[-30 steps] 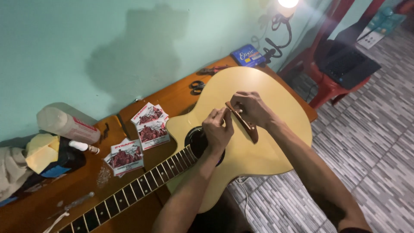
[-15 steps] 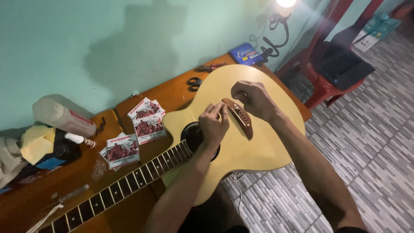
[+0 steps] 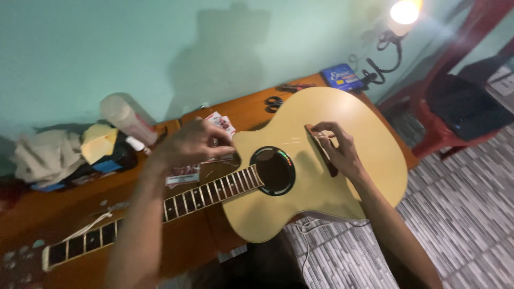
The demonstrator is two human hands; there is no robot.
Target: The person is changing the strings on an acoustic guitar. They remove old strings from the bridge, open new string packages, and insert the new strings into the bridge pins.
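The pale yellow acoustic guitar [image 3: 321, 160] is lying face up across the right end of the brown wooden surface [image 3: 187, 246], its lower bout overhanging the front edge; it is looking light, hollow and easily dented, best held by neck and body edge. The right hand [image 3: 340, 150] is pinching at the dark bridge [image 3: 323, 151], while the blurred left hand [image 3: 193, 144] is hovering loosely curled over the red string packets [image 3: 184, 172]; no open containers are showing.

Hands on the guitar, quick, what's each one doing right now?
Left hand: blurred, raised beside the guitar neck, fingers pinched together; whether it holds anything cannot be told.
Right hand: fingers curled on the bridge, gripping nothing visible.
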